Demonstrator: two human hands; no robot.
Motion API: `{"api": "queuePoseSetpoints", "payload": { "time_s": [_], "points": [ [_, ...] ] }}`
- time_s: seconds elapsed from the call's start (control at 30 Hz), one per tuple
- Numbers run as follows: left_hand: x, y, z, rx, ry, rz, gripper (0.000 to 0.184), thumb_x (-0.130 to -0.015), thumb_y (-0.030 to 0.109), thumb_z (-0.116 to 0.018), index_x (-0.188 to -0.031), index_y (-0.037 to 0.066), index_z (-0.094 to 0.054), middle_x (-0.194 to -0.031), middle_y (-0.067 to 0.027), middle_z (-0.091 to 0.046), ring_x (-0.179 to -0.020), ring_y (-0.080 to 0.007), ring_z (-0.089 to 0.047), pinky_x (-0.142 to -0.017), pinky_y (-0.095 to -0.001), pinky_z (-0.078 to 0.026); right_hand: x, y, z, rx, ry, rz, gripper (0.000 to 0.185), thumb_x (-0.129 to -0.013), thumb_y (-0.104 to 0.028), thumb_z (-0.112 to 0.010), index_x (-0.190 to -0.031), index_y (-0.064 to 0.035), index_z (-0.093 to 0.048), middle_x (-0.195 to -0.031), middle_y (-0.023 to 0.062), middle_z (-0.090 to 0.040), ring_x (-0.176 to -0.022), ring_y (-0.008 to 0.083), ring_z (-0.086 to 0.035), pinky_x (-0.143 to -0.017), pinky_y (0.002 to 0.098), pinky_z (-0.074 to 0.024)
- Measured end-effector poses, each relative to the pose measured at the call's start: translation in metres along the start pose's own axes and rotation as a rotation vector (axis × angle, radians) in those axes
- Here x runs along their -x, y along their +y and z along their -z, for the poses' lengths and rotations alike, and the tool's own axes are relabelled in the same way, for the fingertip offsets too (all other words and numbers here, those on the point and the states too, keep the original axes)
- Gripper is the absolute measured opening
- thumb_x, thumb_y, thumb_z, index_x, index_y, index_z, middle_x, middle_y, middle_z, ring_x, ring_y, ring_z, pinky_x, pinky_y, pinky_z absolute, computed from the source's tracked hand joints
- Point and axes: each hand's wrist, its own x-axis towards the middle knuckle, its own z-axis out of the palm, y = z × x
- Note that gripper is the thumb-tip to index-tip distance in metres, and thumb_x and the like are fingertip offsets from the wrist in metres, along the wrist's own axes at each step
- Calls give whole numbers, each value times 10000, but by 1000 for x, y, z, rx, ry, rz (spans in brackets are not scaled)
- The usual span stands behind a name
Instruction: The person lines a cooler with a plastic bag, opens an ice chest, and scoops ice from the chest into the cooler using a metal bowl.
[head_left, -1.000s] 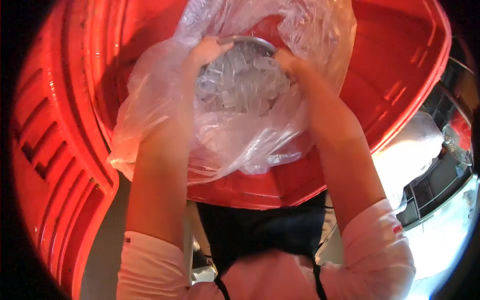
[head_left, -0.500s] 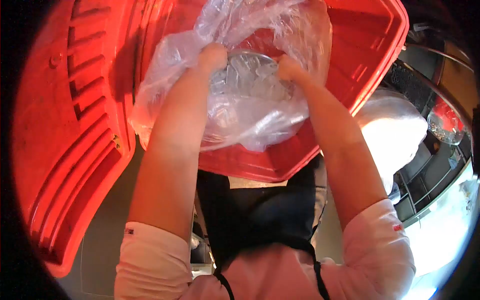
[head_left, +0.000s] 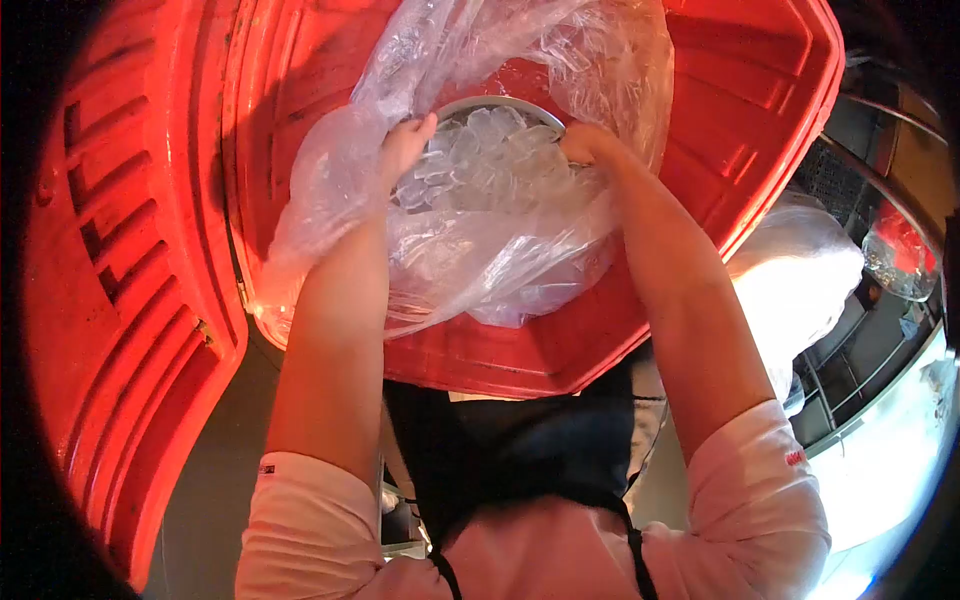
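A round metal container (head_left: 520,103) full of clear ice cubes (head_left: 490,160) sits among the folds of a clear plastic bag (head_left: 480,262) inside a red bin (head_left: 740,90). At the container's left side is my left hand (head_left: 405,147), closed with the thumb pointing up and the bag crumpled against it; its other fingers are mostly hidden. My right hand (head_left: 588,145) is closed on the rim at the right. Plastic covers the near part of the container, so its base cannot be seen.
A red ribbed lid (head_left: 120,200) is hinged open along the bin's left side. To the right are a white bag (head_left: 800,270), a clear bag with red contents (head_left: 898,250) and dark racks. The bin's near rim (head_left: 520,385) is close to my black apron (head_left: 510,440).
More of the ice and the container's far rim now show. My left hand has shifted a little left and down. The bin and lid appear slightly lower and farther left in view.
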Motion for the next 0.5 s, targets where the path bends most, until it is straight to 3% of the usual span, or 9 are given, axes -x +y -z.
{"api": "queuePoseSetpoints", "payload": {
  "time_s": [0.1,0.23,0.27,0.33,0.4,0.5],
  "points": [
    [-4,-28,-17,-15,93,68,558,-955,484,-412,-1259,36,-551,-1253,-202,-562,-1192,-343,-507,-1014,-405,-357,-55,38,-52,126,-65,94,430,-687,-369,-577,-892,-16,-715,-960,220,-675,-895,355,-661,-779,435,-510],
    [20,-12,-8,-252,180,87,550,-960,467,-420,-1285,34,-521,-1300,-208,-530,-1224,-360,-480,-1033,-410,-347,5,-3,-20,-215,97,-91,358,-666,-285,-583,-851,-8,-718,-914,218,-681,-871,352,-666,-754,437,-516],
    [23,-13,-10,-193,213,75,540,-961,462,-422,-1282,39,-521,-1289,-208,-537,-1210,-360,-490,-1021,-412,-358,31,-16,-2,-254,159,-111,345,-664,-267,-586,-845,-4,-717,-904,218,-682,-860,350,-668,-744,437,-518],
    [32,-11,-10,-78,279,45,521,-961,453,-425,-1276,48,-520,-1267,-207,-552,-1184,-362,-510,-996,-415,-380,47,-17,11,-86,52,-31,429,-708,-338,-568,-940,-3,-702,-1001,204,-672,-918,341,-658,-789,429,-508],
    [42,1,1,-85,236,56,486,-959,443,-435,-1234,59,-551,-1208,-203,-587,-1141,-350,-543,-960,-421,-403,64,-22,22,-116,5,-50,476,-726,-382,-564,-998,-14,-696,-1061,189,-666,-965,330,-650,-824,421,-499],
    [69,36,29,-125,185,89,445,-950,432,-459,-1166,68,-594,-1115,-196,-631,-1069,-329,-590,-905,-427,-432,97,-30,20,-440,28,-216,498,-712,-410,-587,-1035,-47,-694,-1097,174,-660,-1018,315,-635,-860,410,-486]
  ]
}}
